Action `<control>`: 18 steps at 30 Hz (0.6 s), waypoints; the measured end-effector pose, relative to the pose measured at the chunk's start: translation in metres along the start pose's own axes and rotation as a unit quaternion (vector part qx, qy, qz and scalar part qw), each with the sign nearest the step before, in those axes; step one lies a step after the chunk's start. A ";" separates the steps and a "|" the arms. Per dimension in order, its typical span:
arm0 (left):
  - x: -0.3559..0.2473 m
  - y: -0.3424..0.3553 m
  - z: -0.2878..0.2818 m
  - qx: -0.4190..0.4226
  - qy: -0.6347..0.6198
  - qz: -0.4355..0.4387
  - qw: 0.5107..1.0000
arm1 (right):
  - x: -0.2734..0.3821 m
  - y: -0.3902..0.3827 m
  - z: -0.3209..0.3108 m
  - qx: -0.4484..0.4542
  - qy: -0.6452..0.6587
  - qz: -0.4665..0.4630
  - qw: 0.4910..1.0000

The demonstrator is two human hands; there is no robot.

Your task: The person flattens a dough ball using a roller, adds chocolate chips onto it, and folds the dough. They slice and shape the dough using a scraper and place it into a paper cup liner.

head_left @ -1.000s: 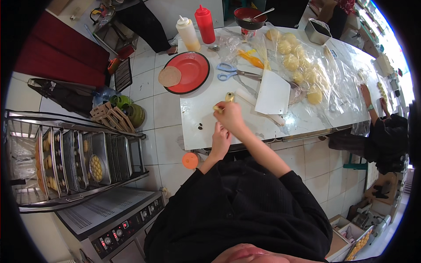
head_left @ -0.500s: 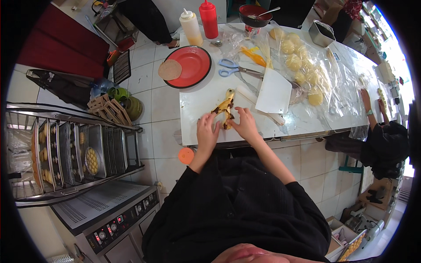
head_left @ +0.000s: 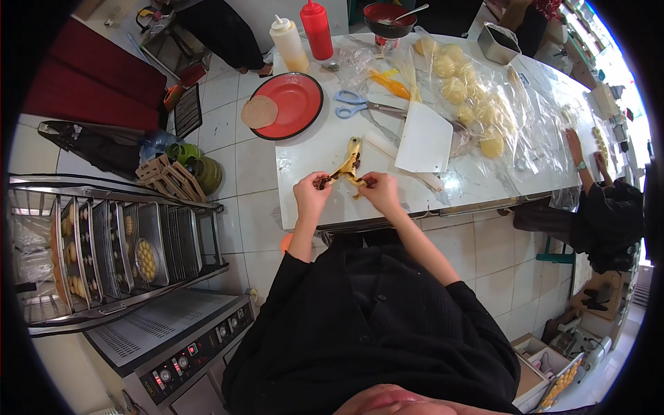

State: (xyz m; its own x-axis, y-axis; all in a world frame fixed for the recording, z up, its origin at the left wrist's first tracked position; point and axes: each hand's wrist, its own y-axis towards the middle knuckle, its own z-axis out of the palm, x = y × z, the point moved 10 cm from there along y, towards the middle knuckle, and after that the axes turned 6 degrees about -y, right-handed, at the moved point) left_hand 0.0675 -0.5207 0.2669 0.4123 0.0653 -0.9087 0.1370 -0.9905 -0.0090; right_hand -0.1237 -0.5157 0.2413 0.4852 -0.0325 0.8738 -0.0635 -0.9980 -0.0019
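Forked dough piece (head_left: 348, 167): pale yellow, streaked and blotched with dark brown filling, drawn out into 1 stem and 2 legs like an upside-down Y.
Stem: points away from the person, its rounded tip bearing a dark spot, with brown lumps along its right side.
Legs: 1 stretches leftward, 1 rightward, with a short yellow end below the right leg; whether that end touches down, I can't tell from here.
Place: close to the front edge of the white marbled surface (head_left: 297, 158), between the 2 hands.
Left hand (head_left: 312, 196): fingers clamped on the tip of the left leg, dark filling showing beside them.
Right hand (head_left: 382, 193): fingers pinched together on the right leg.
Front edge: just below the hands, with both forearms reaching over it.
Left edge: near the left hand, a strip of white top showing between.
Far side: white top again, up to the black-rimmed red plate (head_left: 296, 101) and blue-handled scissors (head_left: 369, 105).
Right side: tighter, as a white rod (head_left: 382, 144) slants just beside the stem and runs under a white flat scraper (head_left: 423, 141).
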 end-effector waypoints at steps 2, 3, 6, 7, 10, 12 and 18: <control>-0.005 -0.004 -0.006 -0.022 -0.064 0.016 0.998 | -0.010 0.004 -0.012 0.017 0.023 0.027 0.999; -0.009 -0.006 -0.007 -0.023 -0.064 0.015 0.998 | -0.014 0.005 -0.017 0.032 0.045 0.055 0.997; -0.008 -0.012 -0.006 -0.044 -0.046 -0.012 0.998 | -0.010 0.011 -0.033 0.034 0.099 0.096 0.990; -0.002 -0.013 0.000 -0.034 -0.056 -0.017 0.998 | -0.010 0.013 -0.036 0.029 0.116 0.108 0.987; 0.004 -0.019 0.020 -0.006 -0.090 -0.019 0.996 | 0.001 0.014 -0.028 0.046 0.202 0.112 0.972; 0.009 -0.027 0.046 0.044 -0.170 -0.029 0.984 | 0.017 0.011 -0.018 0.051 0.244 0.103 0.963; -0.013 -0.060 0.056 0.053 0.022 0.092 0.994 | 0.054 -0.008 0.011 0.005 -0.053 -0.039 0.998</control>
State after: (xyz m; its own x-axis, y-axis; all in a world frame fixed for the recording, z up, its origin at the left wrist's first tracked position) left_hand 0.0029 -0.4688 0.2560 0.4610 -0.1156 -0.8798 -0.0387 -0.9932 0.1102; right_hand -0.0874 -0.5097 0.2828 0.5782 0.0400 0.8149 -0.0129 -0.9982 0.0582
